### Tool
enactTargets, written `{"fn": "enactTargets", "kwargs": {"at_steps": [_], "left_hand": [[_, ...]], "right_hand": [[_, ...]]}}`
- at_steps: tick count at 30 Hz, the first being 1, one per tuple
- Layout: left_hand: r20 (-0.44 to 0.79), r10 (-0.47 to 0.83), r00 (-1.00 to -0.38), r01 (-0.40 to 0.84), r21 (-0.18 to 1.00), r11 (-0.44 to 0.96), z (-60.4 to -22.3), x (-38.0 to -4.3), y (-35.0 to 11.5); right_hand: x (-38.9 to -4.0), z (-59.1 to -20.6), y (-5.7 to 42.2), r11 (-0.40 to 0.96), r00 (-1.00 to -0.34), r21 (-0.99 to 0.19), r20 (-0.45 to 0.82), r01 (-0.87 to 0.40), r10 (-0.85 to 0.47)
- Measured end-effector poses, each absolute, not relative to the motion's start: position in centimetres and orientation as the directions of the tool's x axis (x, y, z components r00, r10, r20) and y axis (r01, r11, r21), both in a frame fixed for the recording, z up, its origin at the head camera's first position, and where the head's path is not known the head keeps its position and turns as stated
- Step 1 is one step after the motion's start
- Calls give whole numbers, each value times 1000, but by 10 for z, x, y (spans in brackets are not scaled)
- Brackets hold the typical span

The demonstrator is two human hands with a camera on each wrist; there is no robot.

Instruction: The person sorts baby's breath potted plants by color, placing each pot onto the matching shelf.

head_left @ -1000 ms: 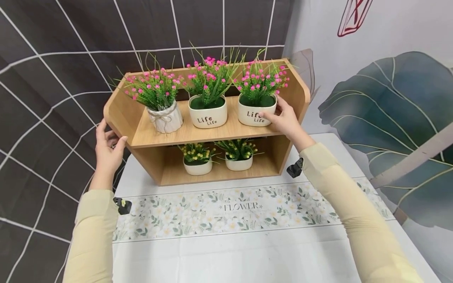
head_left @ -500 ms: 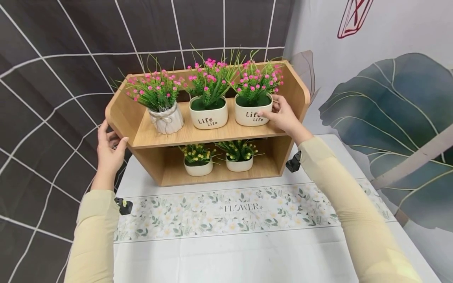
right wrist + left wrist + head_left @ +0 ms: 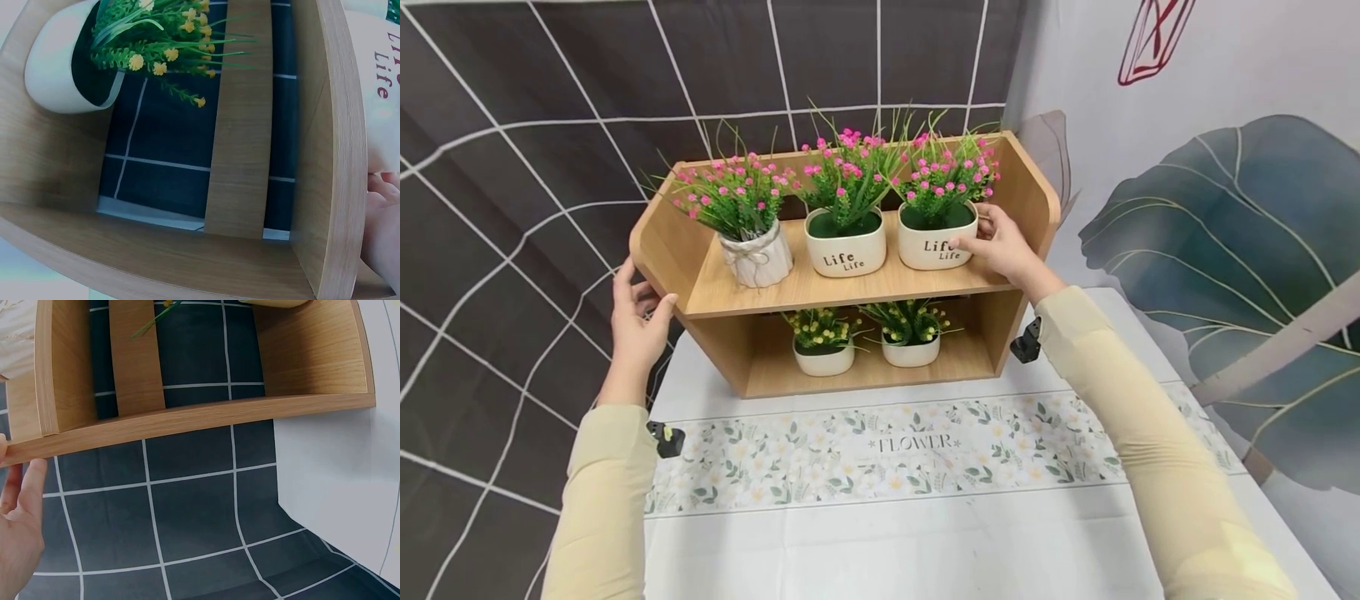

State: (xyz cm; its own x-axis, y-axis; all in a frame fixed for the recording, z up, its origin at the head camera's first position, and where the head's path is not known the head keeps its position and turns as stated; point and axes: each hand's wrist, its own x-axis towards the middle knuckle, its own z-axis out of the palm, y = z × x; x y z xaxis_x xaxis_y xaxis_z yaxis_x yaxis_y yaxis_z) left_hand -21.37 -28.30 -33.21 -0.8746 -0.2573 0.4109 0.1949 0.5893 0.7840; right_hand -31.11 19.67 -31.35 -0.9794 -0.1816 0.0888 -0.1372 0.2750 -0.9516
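Observation:
A two-tier wooden shelf [image 3: 842, 292] stands on the table. On its upper board are a tied, ribbed white flowerpot [image 3: 758, 260] with pink flowers, a middle white "Life" flowerpot [image 3: 846, 254], and a right-hand "Life" flowerpot [image 3: 925, 248]. My right hand [image 3: 1006, 250] holds that right pot at its right end, thumb on the front and other fingers partly hidden behind. In the right wrist view only part of the hand [image 3: 382, 231] shows beside the pot. My left hand [image 3: 638, 325] touches the outside of the left side panel; its fingertips [image 3: 36, 467] meet the wood.
The lower tier holds two small white flowerpots with yellow flowers, a left one [image 3: 824, 362] and a right one [image 3: 912, 353]. A white tablecloth [image 3: 865, 550] with a floral "FLOWER" band lies in front. A dark gridded cloth [image 3: 730, 58] hangs close behind and at the left.
Over the last second the right-hand "Life" flowerpot has shifted slightly left toward the middle pot, with my right hand on it. My left hand has stayed at the side panel.

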Motion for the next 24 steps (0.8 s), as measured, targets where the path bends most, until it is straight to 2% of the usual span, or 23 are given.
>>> {"fn": "enactTargets", "kwargs": {"at_steps": [8,13,21,24], "left_hand": [[438,-262,-860,217,778,589,-334,-214,-283],[441,-288,-850,200,776,598,-334,-213,-276],[401,-314,-861,114,753,648,-334,-212,-265],[410,-322,-853,98,733,673,-337,-211,-262]], "right_hand": [[-310,-314,195,317,-972,-929,133,-191,-195],[-303,-310,194,330,-977,-927,129,-180,-171],[-269,-308,196,441,-975,-870,194,-222,-107],[-254,-308,197,441,-966,-860,238,-258,-101]]}}
